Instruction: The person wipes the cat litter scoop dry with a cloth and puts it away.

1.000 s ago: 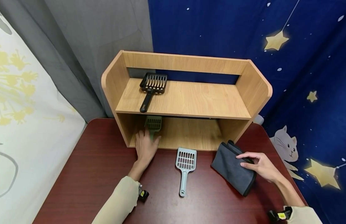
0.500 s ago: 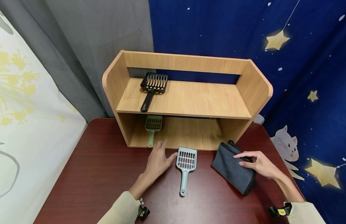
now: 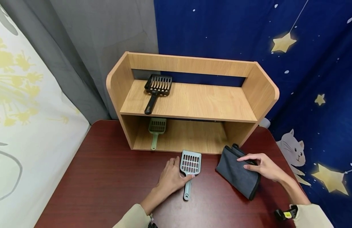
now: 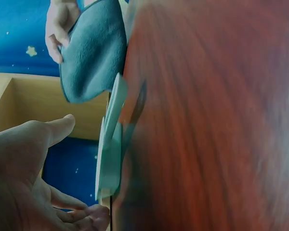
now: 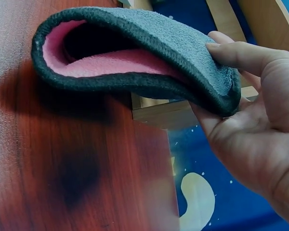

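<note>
Beside the pale scoop (image 3: 189, 167), left hand (image 3: 171, 177) lies open, fingertips hidden; right hand (image 3: 264, 167) pinches cloth (image 3: 235, 172).

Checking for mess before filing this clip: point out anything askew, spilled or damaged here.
Nothing stands out. The black scoop lies flat on the shelf's upper board, the green scoop below it, the pale blue scoop flat on the table at the left hand. The right hand pinches the folded grey cloth, edge lifted. No spills or breakage.
</note>
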The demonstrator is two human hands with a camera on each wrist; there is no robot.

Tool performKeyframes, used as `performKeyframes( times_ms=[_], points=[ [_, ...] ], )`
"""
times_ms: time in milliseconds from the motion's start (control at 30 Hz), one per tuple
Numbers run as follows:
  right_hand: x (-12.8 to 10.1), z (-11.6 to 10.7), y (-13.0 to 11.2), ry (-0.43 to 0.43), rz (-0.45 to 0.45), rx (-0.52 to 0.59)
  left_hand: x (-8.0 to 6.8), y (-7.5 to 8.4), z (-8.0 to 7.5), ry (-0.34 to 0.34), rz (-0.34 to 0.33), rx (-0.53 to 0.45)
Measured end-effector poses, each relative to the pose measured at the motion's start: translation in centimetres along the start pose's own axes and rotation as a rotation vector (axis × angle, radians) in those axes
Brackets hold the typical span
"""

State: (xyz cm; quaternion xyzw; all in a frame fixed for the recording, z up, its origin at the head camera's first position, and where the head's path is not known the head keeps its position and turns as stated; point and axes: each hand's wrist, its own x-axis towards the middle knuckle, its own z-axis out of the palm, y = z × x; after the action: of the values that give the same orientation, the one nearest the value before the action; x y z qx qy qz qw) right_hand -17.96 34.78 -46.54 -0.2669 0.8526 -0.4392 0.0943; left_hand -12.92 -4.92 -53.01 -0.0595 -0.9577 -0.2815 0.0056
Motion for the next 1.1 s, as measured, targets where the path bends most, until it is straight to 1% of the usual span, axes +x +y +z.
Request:
performKeyframes(
  times_ms=[167, 233, 300, 467, 533, 733, 967, 1100],
  points=[
    [0.3, -0.3, -0.5, -0.003, 0.008, -0.039, -0.3, 1.0, 0.7, -0.045, -0.037, -0.003],
    [0.5, -0.4, -0.6, -0.004, 0.020, -0.054, -0.3, 1.3, 0.9, -0.047, -0.038, 0.001],
    [0.6, -0.4, -0.8, -0.005, 0.030, -0.066, -0.4, 1.6, 1.2, -0.038, -0.030, 0.025],
    [1.0, -0.7, -1.1, -0.002, 0.018, -0.091, -0.5, 1.9, 1.6, 0.030, 0.025, 0.079],
    [1.1, -0.8, -1.4, 0.006, 0.008, -0.099, -0.5, 1.9, 1.8, 0.051, 0.041, 0.080],
    [1.7, -1.2, -2.3, 0.016, -0.010, -0.110, -0.5, 1.7, 2.1, 0.058, 0.049, 0.080],
    [2.5, -1.5, -3.5, 0.015, -0.049, -0.114, -0.8, 1.3, 1.6, 0.049, 0.042, 0.082],
    [3.0, -1.5, -4.1, 0.026, -0.063, -0.130, -1.1, 0.8, 1.3, 0.072, 0.075, 0.087]
  ],
)
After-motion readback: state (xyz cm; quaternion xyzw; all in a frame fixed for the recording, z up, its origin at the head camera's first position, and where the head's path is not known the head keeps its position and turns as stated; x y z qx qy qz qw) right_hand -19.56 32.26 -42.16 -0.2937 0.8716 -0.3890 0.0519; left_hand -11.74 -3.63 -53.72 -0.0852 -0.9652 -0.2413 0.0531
